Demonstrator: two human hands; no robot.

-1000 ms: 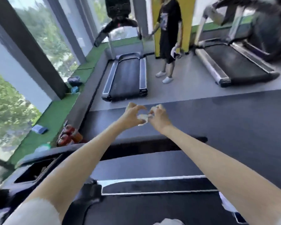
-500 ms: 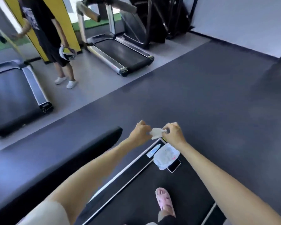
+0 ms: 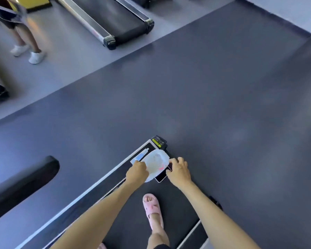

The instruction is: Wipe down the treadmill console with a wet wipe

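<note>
We are bent over the rear end of the treadmill belt (image 3: 133, 225), both arms reaching down toward a small pile near its back edge: a white bag (image 3: 157, 163), a dark phone (image 3: 162, 176) half under it, and a flat blue-and-white wipe pack (image 3: 140, 156) beside them on the side rail. The console is out of view, so the wiping itself is, we judge, not under way here; this looks like handling the wipe or its wrapper at the bag.

To do this step well we should keep the bag steady with one hand and work with the other, take care not to drag the phone off the belt, and keep hold of a clean wipe before we stand and turn to the console.

Our left hand (image 3: 137, 172) is curled into a loose fist, its knuckles at the near rim of the bag; the fingers fold inward, and we cannot tell whether they pinch the rim, a wipe, or nothing. Our right hand (image 3: 179, 170) is spread, fingers apart and bent a little, fingertips at the bag's right edge and over the phone; it grips nothing that we can see. We cannot make out a loose wipe anywhere. One pink slipper (image 3: 152, 206) stands on the belt, just behind the hands.
</note>
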